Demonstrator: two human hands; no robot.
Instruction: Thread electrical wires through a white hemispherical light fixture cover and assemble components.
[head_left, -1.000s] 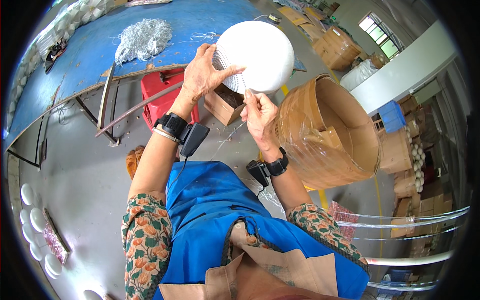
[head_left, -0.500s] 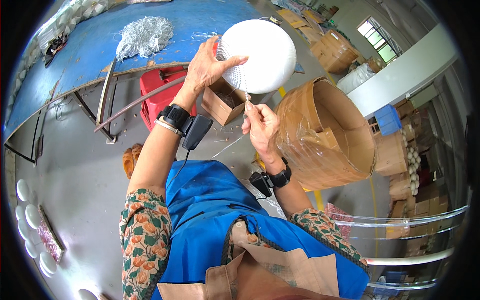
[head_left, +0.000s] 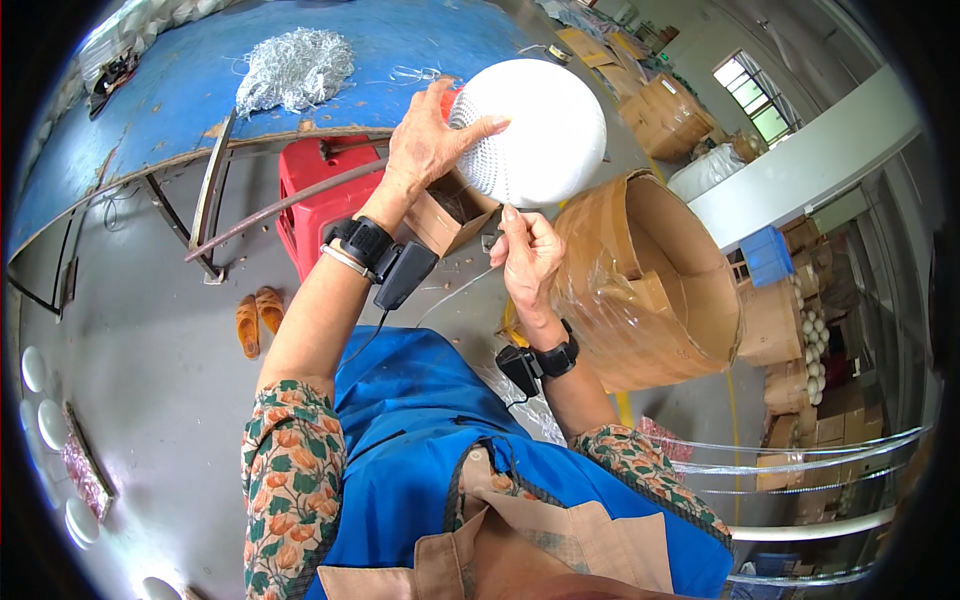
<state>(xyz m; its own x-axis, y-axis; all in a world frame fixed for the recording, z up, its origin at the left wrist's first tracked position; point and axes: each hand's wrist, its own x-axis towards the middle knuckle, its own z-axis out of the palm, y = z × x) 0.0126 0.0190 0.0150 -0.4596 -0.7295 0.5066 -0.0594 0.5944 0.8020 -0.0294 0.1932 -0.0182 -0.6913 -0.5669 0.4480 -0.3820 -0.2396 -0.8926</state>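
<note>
A large white ball [head_left: 555,130] is in front of me, its left side covered in curved rows of small silvery beads. My left hand [head_left: 428,140] grips that beaded side, the thumb lying across the front and the other fingers reaching over the far edge. Just below the ball, my right hand [head_left: 530,255] pinches a thin beaded strand [head_left: 507,196] between thumb and fingertips. The strand runs up against the ball's surface. From the right hand, a loose tail of strand [head_left: 455,292] trails down toward my blue apron [head_left: 420,390]. What supports the ball is hidden.
A blue table [head_left: 180,100] at the far left carries a heap of silvery strands [head_left: 298,70]. Below it are a red stool [head_left: 310,190] and a metal bar [head_left: 285,207]. An open box [head_left: 440,220] stands behind my hands; a big cardboard drum [head_left: 600,300] stands right. Orange slippers [head_left: 258,320] lie on the floor.
My right hand has come closer to the ball, and the stretch of strand between them is shorter. The ball and both hands appear slightly lower and further right in the view.
</note>
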